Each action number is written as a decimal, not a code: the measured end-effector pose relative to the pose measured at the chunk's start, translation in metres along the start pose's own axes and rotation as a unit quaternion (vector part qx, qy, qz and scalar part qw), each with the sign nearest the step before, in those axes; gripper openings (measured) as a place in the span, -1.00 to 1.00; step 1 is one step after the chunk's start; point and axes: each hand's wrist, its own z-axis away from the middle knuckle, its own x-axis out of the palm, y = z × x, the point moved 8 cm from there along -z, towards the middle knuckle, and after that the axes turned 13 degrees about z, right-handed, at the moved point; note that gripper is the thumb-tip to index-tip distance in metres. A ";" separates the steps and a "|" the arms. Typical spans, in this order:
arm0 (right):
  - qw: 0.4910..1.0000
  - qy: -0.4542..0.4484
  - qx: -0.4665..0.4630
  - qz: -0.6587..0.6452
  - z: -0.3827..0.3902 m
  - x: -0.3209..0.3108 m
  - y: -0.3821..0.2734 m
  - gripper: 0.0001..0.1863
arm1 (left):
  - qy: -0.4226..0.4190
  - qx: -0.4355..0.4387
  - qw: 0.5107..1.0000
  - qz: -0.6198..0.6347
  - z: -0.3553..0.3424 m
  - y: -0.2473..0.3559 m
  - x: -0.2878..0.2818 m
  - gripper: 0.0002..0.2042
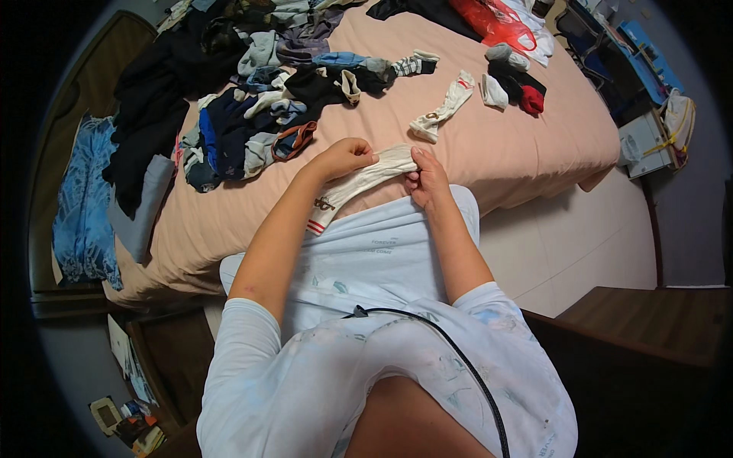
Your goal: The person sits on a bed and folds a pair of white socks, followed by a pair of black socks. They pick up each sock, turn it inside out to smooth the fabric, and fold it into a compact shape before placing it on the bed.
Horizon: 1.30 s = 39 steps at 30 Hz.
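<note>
A white sock (pixel 366 180) with red stripes and a brown pattern at its cuff is stretched between my hands, just above my lap at the bed's edge. My left hand (pixel 347 158) pinches its upper edge near the middle, thumb and fingers closed. At the toe end, my right hand (pixel 427 177) grips the fabric between thumb and fingers. The cuff end hangs down beside my left forearm. A similar white sock (pixel 443 108), with red and brown marks, lies on the bed just beyond my right hand.
On the peach bedsheet (pixel 382 84), a heap of mixed socks (pixel 259 122) spreads to the left. Several grey, black and red socks (pixel 516 80) lie at right, near a red plastic bag (pixel 496 23). Dark clothing (pixel 160 99) and a blue lacy garment (pixel 85 198) drape the far left.
</note>
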 end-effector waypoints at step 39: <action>0.607 0.028 -0.465 0.644 0.026 0.067 -0.037 -0.88 | 0.117 -0.051 0.982 0.137 -0.013 -0.030 -0.042 -0.87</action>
